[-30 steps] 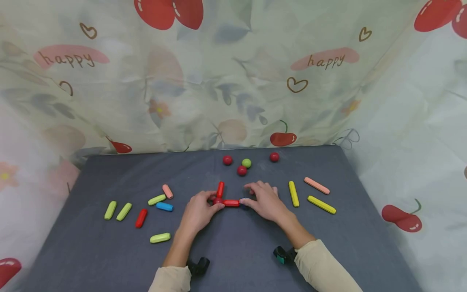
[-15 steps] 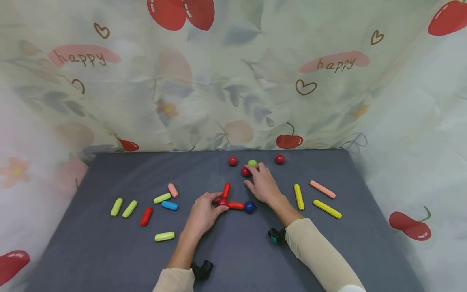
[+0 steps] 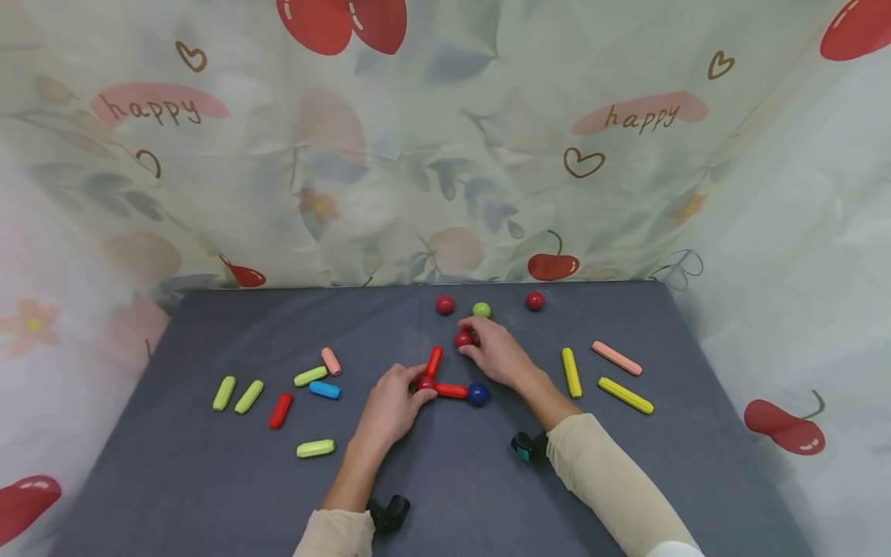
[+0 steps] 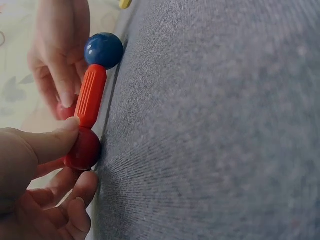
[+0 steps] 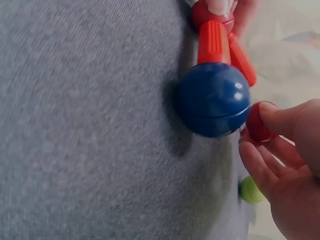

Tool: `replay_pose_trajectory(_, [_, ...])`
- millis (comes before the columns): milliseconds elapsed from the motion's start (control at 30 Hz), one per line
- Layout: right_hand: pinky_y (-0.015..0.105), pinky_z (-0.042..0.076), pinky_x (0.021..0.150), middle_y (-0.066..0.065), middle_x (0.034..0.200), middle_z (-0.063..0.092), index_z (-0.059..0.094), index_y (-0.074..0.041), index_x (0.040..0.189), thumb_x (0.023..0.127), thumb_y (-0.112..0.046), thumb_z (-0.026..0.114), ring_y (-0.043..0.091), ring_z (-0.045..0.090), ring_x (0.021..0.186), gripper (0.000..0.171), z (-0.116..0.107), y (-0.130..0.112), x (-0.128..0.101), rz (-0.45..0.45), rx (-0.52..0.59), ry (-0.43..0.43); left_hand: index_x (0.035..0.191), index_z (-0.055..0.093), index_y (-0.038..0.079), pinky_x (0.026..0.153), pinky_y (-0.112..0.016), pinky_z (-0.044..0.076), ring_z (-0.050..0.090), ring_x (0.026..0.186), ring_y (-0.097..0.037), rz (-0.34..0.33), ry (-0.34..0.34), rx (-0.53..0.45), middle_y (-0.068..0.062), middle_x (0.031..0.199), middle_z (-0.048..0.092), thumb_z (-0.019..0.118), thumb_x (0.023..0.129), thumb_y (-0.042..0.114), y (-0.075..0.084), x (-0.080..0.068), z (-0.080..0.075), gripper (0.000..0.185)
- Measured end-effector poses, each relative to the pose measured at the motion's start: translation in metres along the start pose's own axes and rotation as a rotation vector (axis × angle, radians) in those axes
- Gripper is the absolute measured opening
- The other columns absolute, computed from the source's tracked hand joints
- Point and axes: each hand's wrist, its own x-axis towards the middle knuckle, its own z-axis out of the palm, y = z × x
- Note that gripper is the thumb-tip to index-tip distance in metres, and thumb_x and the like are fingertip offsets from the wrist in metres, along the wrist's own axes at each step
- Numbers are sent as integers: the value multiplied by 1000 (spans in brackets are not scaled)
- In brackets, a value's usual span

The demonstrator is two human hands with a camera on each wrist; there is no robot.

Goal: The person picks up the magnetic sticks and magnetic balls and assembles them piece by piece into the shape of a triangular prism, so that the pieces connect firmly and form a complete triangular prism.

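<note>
My left hand (image 3: 391, 408) pinches a dark red ball (image 4: 85, 149) between thumb and fingers. Two red ribbed rods join that ball: one rod (image 3: 434, 361) points away toward the back, the other rod (image 4: 92, 95) runs right to a blue ball (image 3: 478, 394). My right hand (image 3: 499, 355) holds a separate red ball (image 5: 259, 121) between thumb and fingertips, behind the blue ball and to the right of the rod pointing back. A green ball (image 3: 481, 309) lies just beyond the right hand's fingers.
Red balls lie at the back, one at left (image 3: 445, 305) and one at right (image 3: 535, 301). Yellow rods (image 3: 571, 373) and a long pink rod (image 3: 617, 358) lie right. Several short rods, including a blue one (image 3: 325, 390) and a red one (image 3: 281, 411), lie left on the dark cloth (image 3: 473, 495).
My right hand has left the blue ball, reached back to the loose balls and taken one red ball, bringing it slightly forward and left. The left hand keeps its hold on the joined ball.
</note>
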Motion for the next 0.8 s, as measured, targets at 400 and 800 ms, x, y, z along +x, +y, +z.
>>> replay_pose_trajectory(400, [42,54,98,8,134,67,59,-9,142,100,-16,66,23,66,107,43,-5,-7,-3,-19,68,-104,145,60,21,78,-32,50,56,89,-16,62,-12,39,-5,115,59,71,96,31,3,-1,7,51])
replay_pose_trajectory(800, [28,46,75,5,103,63,66,-15,130,92,-24,77,15,55,84,41,-13,13,-34,113,74,10,125,60,16,85,-41,55,61,96,-19,20,78,-37,-3,114,62,76,91,45,4,-5,9,48])
